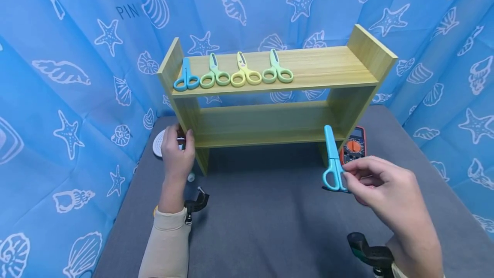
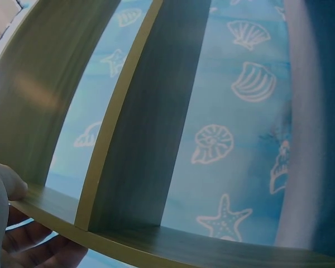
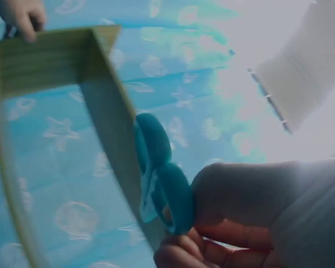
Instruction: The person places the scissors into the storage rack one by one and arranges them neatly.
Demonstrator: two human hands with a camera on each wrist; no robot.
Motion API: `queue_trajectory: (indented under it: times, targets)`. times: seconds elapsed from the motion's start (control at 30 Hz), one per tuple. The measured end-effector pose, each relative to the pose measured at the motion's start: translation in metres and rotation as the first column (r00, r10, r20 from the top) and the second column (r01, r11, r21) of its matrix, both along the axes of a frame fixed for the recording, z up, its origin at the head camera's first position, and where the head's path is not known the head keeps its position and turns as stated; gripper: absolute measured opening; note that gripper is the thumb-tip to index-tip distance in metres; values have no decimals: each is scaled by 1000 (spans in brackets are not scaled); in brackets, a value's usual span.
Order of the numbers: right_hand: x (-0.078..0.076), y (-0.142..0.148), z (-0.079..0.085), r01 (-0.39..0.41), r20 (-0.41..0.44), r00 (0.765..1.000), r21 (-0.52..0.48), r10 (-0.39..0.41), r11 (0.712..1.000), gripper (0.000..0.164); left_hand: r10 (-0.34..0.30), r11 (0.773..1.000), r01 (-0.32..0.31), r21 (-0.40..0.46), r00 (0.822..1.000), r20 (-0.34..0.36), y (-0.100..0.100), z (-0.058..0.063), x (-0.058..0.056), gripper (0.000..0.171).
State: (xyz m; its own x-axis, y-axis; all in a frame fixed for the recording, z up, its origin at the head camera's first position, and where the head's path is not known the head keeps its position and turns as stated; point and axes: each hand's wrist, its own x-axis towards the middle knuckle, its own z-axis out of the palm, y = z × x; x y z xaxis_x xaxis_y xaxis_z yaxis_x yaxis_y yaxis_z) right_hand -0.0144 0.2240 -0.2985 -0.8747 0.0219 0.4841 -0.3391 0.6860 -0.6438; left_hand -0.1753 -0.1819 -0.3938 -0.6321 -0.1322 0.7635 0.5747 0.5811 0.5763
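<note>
Turquoise scissors, blades pointing up and away, are pinched by one handle ring between the thumb and fingers of my right hand. They hang in front of the right end of a wooden shelf. In the right wrist view the scissors' rings show at the fingertips. My left hand grips the shelf's left side panel, thumb inside and fingers outside. Along the top board lie blue scissors, green scissors, yellow scissors and another green pair, in a row from the left.
An orange and black multimeter stands behind the shelf's right side. A white round perforated object sits by the left panel, partly behind my left hand. Grey cloth covers the table, and a blue shell-print curtain hangs behind.
</note>
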Motion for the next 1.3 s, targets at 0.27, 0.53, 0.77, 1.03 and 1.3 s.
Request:
queue_trajectory:
  times: [0.27,0.53,0.77,1.03,1.3]
  targets:
    - [-23,7,44,30,-113,993,-68,-38,997,18,-2,1000,2,-5,1000,-2,-1,2,-1,21]
    - [-67,2,97,94,31,995,36,-95,995,21,2,1000,-2,-28,1000,-3,-3,2,0,23]
    - [-126,-7,131,73,201,975,120,-97,990,32,-3,1000,3,-17,1000,8,-2,3,1,23]
    - [-172,-17,143,3,317,947,156,-53,988,33,-2,1000,2,-13,1000,-7,-2,3,-1,21]
    - [-167,-18,139,23,316,945,189,-83,982,37,-11,1000,12,-11,1000,9,0,4,4,22]
